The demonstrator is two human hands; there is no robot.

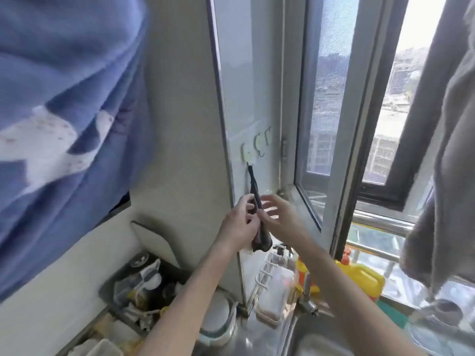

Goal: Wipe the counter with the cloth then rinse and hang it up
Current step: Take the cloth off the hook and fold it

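A dark cloth (261,235) hangs in a narrow strip from a white wall hook (248,155) on the tiled wall beside the window. My left hand (240,222) is curled around the cloth's middle from the left. On the other side, my right hand (279,214) touches the cloth with its fingertips, the fingers spread. The cloth's lower end bunches below both hands.
Two more hooks (261,145) sit right of the used one. Below are a steel sink (323,337), a tap (307,296), a white rack (267,273) and a yellow bottle (362,276). A blue towel (64,98) hangs left, a grey one (447,176) right.
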